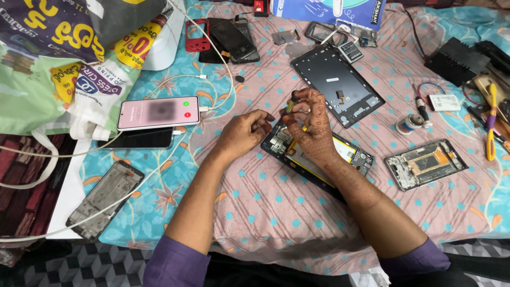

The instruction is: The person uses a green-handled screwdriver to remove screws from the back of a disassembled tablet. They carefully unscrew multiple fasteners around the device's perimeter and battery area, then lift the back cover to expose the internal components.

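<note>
a: two hands meet over the opened black tablet body with its yellow-edged battery (340, 154), seen from the head camera. it lies on the pink dotted cloth (276, 202) spread over the worktop, just in front of the person.

b: what are the fingers doing?

a: the right hand (313, 125) has its fingers pinched on a small dark part with a yellowish tip (290, 106), lifted just above the tablet's upper left corner. the left hand (245, 133) has its fingers curled in beside that corner; whether it grips anything i cannot tell.

b: how far along does it look?

a: i'd judge midway. the back is off and the boards and battery are bare. the black tablet frame with a small connector in it (337, 85) lies apart, up near the far edge, so nothing is closed up yet.

b: and around it?

a: an opened grey phone chassis with orange tape (425, 165) sits to the right. a pink-backed phone showing a call screen (158, 112) rests on the left, cabled in white. a bare grey phone frame (105, 199) lies lower left. a red phone case (196, 35) is at the top.
</note>
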